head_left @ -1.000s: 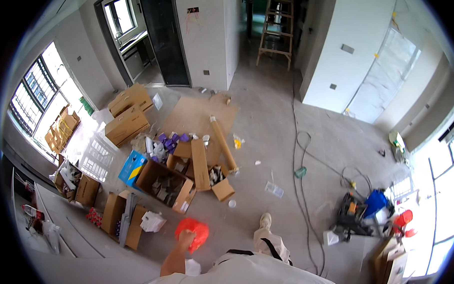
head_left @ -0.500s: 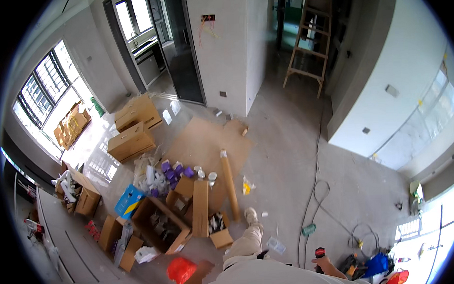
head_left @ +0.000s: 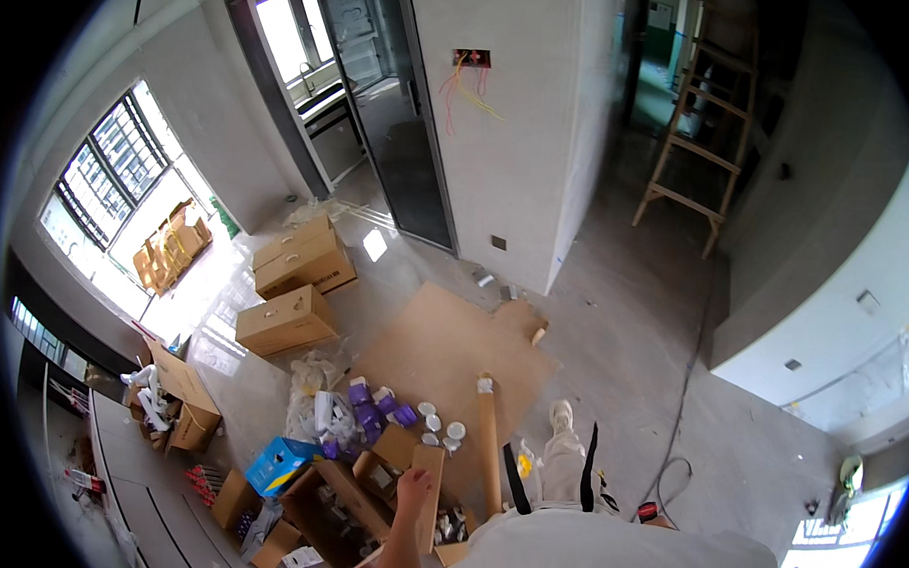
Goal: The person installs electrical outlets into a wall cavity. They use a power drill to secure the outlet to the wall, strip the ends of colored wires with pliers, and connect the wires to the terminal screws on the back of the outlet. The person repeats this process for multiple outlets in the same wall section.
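My left hand [head_left: 414, 489] hangs over the open cardboard boxes, its fingers curled in, and nothing shows in it. Beneath and beside it are a tall upright carton flap [head_left: 430, 483] and a large open box [head_left: 327, 514] with small fittings inside. At the lower edge my right hand [head_left: 665, 523] is mostly hidden behind my shirt. It is closed on a red-and-black power tool [head_left: 647, 513], of which only the red end shows. A long cardboard tube [head_left: 489, 443] lies on the floor just left of my foot.
Purple-and-white packages [head_left: 369, 419] and white round pieces [head_left: 432, 422] lie by the boxes. Two closed cartons [head_left: 288, 323] stand farther back. A cardboard sheet [head_left: 426, 335] covers the floor ahead. A cable [head_left: 686, 386] runs along the right toward a wooden stepladder [head_left: 705, 150].
My view has moved forward and turned left. My left hand has come into view over the boxes. My right hand with the power tool has sunk mostly behind my shirt.
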`<state>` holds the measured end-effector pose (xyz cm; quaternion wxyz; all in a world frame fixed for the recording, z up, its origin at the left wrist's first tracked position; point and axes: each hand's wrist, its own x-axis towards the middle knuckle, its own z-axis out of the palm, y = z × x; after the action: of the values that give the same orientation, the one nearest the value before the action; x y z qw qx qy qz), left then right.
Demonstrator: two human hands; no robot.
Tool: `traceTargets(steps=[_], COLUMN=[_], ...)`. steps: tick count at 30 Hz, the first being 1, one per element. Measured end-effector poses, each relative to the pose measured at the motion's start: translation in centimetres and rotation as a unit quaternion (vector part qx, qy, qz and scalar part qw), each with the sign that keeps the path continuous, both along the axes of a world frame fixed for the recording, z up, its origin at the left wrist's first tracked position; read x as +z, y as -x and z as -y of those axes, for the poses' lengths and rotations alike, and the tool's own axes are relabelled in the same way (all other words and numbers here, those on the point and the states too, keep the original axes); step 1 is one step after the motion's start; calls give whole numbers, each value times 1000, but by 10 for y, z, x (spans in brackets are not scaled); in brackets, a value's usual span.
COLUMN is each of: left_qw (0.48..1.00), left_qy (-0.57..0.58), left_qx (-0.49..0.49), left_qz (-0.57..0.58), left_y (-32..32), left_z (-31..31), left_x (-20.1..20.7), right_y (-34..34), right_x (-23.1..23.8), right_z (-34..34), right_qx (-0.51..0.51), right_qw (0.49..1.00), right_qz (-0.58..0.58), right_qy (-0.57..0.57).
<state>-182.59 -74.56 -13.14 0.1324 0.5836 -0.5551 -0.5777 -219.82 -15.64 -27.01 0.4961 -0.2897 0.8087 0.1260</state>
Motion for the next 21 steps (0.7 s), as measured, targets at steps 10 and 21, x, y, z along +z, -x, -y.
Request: traceTargets(steps=[10,21], left_qw=[958,880], left_qy=[-142,-354], left_qx=[-38,316], left_qz=[246,21], left_y=[29,179], left_z=[23,275], left_x=[-82,-52], right_y=[288,423], right_x=[-57,60], right_z=[360,759], right_qx=[-389,-222], right_qw=[908,963], right_qz=[87,7], right_qy=[134,153])
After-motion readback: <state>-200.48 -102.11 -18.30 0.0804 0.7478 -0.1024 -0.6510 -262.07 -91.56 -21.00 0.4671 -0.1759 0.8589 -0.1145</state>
